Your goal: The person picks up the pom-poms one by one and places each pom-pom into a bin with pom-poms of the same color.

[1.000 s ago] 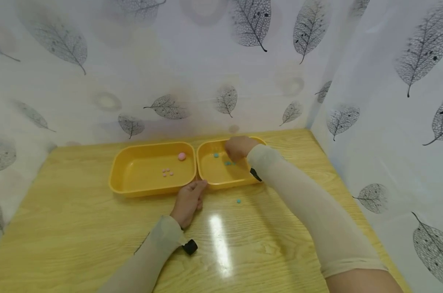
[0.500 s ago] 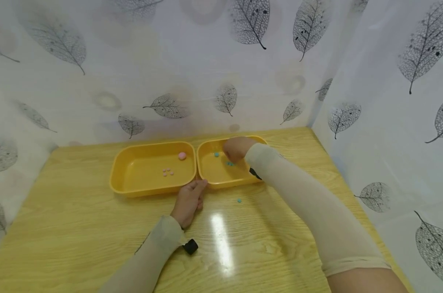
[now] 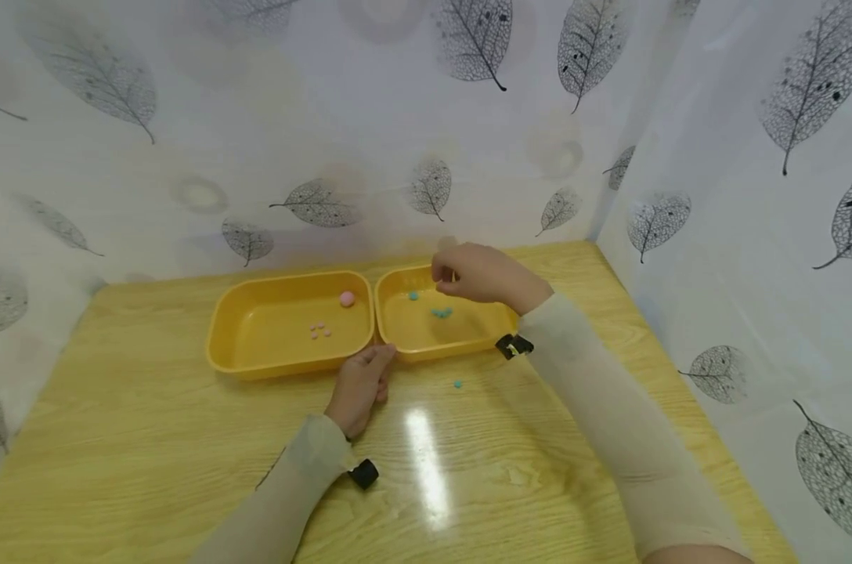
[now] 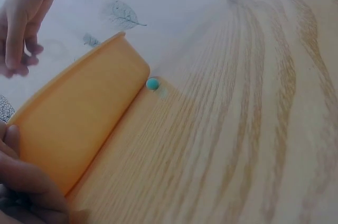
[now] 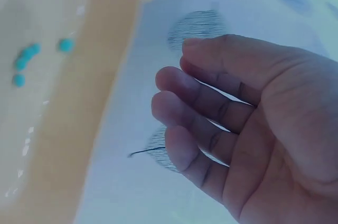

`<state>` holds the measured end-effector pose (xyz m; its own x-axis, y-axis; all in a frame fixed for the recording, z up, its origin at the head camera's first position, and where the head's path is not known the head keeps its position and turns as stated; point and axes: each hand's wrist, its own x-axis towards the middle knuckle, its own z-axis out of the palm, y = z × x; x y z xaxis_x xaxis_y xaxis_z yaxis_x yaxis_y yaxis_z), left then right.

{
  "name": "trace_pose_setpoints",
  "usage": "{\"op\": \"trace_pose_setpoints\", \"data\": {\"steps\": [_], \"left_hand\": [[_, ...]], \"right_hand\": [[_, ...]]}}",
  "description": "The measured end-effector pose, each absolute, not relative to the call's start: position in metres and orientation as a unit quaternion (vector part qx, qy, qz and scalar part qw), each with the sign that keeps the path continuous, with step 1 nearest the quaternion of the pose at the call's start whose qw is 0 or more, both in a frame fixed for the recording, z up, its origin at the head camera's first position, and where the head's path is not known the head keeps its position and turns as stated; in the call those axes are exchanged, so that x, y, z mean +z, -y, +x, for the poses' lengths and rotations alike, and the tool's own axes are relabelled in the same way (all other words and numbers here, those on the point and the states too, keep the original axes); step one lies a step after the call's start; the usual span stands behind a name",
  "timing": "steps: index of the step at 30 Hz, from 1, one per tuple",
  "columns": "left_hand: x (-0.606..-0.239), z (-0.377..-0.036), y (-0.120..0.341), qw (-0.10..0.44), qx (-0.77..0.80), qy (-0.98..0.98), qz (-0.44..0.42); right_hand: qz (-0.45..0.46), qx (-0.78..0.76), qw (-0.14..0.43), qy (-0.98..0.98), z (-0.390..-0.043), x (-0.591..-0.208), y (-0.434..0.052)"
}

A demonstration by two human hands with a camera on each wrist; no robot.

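My left hand [image 3: 359, 389] grips the near left corner of the smaller yellow tray [image 3: 426, 354], fingers at its rim in the left wrist view. Above that tray's far right part hovers my right hand [image 3: 484, 274], lifted clear of it. Its fingers are loosely bent with nothing between them, as the right wrist view shows. Inside the tray, small teal balls lie in a short curved row [image 3: 442, 313], and a separate teal ball [image 3: 413, 296] lies nearer the back. Another teal ball [image 4: 152, 84] rests on the table, in front of the tray.
To the left, nearly against the smaller tray, stands a longer yellow tray [image 3: 257, 368]. It holds a larger pink ball [image 3: 347, 298] and several tiny pink balls [image 3: 320, 330]. The wooden table [image 3: 151, 454] meets a leaf-patterned curtain [image 3: 370, 125] behind and on the right.
My right hand has risen out of the smaller tray, uncovering the curved row of teal balls, and its fingers have loosened. My left hand keeps its place at the tray corner.
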<state>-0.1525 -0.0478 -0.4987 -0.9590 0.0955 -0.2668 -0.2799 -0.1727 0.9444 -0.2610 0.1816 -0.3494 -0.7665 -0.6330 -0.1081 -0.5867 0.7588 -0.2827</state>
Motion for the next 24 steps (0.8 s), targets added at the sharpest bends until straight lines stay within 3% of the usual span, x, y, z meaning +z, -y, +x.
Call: {"op": "trace_pose_setpoints", "data": {"steps": [11, 24], "left_hand": [[-0.500, -0.155, 0.047, 0.119, 0.764, -0.629, -0.078], [-0.501, -0.154, 0.046, 0.120, 0.765, -0.627, -0.083]], "right_hand": [[-0.319, -0.186, 0.007, -0.929, -0.199, -0.359, -0.212], [-0.303, -0.240, 0.003, -0.922, -0.179, -0.383, -0.227]]}}
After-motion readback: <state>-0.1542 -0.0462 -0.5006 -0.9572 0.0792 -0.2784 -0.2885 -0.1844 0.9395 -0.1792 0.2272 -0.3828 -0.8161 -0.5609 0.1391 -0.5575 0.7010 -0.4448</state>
